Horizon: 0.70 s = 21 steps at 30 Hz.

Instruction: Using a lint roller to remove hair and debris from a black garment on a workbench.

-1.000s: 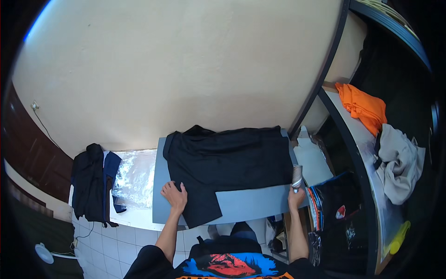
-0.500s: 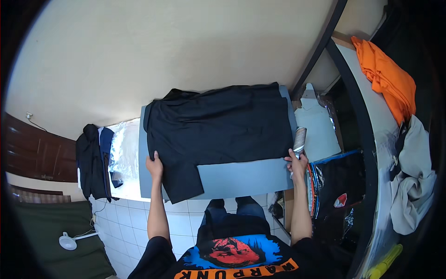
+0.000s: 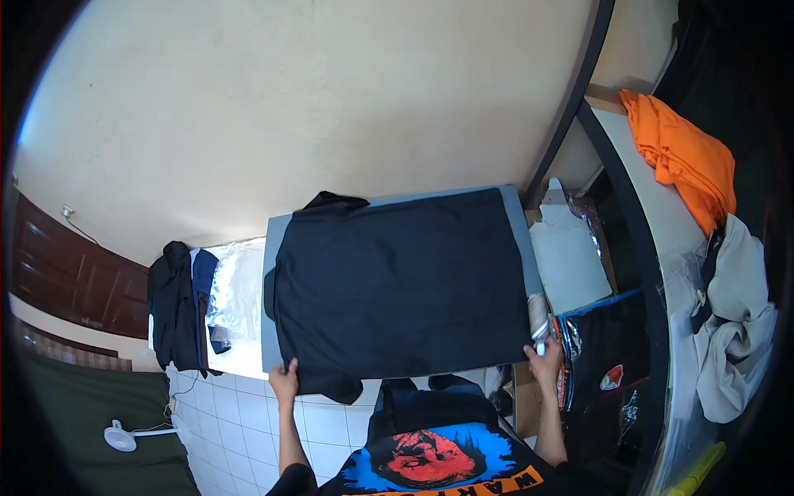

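A black short-sleeved shirt (image 3: 405, 285) lies spread over a blue-grey board or tabletop (image 3: 277, 240), its near edge reaching the board's front. My left hand (image 3: 284, 382) is closed on the shirt's near left edge, beside a sleeve (image 3: 335, 388) that hangs over the front. At the near right corner of the shirt, my right hand (image 3: 544, 364) has its fingers closed around the white handle of a lint roller (image 3: 538, 316). The thumb side touches the shirt's corner; whether it pinches the cloth I cannot tell.
Dark garments (image 3: 174, 310) hang at the left beside clear plastic wrapping (image 3: 237, 281). On the right stand a pale sheet (image 3: 571, 256) and packed black garments (image 3: 604, 347). A shelf holds orange cloth (image 3: 682, 153) and light grey cloth (image 3: 736, 331). A wall rises behind the board.
The shirt's near edge has been drawn toward me, covering the strip of board that showed before. Both hands moved nearer my body, and the lint roller came along with the right one.
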Motion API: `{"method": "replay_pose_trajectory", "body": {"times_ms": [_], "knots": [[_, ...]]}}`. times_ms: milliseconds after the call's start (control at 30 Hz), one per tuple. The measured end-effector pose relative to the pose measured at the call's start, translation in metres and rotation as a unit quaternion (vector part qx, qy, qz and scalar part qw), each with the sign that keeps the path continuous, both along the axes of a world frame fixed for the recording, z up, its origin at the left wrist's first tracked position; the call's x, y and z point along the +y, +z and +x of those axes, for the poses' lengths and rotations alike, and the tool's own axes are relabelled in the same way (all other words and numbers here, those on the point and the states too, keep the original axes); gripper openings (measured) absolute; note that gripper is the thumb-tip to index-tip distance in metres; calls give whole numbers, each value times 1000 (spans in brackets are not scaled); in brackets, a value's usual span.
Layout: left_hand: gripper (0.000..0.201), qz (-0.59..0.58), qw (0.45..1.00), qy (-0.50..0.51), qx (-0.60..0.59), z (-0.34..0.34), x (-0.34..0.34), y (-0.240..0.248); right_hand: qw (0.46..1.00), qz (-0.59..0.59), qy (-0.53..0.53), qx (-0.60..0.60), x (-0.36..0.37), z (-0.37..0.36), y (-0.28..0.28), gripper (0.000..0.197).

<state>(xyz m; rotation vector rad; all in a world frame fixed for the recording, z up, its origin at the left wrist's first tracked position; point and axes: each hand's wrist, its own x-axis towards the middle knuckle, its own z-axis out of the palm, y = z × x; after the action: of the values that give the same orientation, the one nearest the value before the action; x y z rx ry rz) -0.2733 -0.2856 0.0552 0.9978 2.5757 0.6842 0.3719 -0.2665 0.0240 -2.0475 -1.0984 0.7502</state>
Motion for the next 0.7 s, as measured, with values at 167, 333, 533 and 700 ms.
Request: {"method": "replay_pose_trajectory", "body": {"times_ms": [167, 333, 533, 700], "knots": [[57, -224, 968, -20, 110, 12, -38, 33, 992, -30, -14, -126, -18, -55, 82, 34], [27, 70, 972, -207, 85, 56, 50, 96, 984, 1, 19, -178, 33, -101, 102, 38], [53, 172, 870, -442, 132, 79, 222, 34, 969, 167, 164, -82, 154, -238, 88, 15], [67, 197, 904, -346, 159, 61, 303, -13, 942, 215, 236, -105, 183, -350, 48, 21]]}}
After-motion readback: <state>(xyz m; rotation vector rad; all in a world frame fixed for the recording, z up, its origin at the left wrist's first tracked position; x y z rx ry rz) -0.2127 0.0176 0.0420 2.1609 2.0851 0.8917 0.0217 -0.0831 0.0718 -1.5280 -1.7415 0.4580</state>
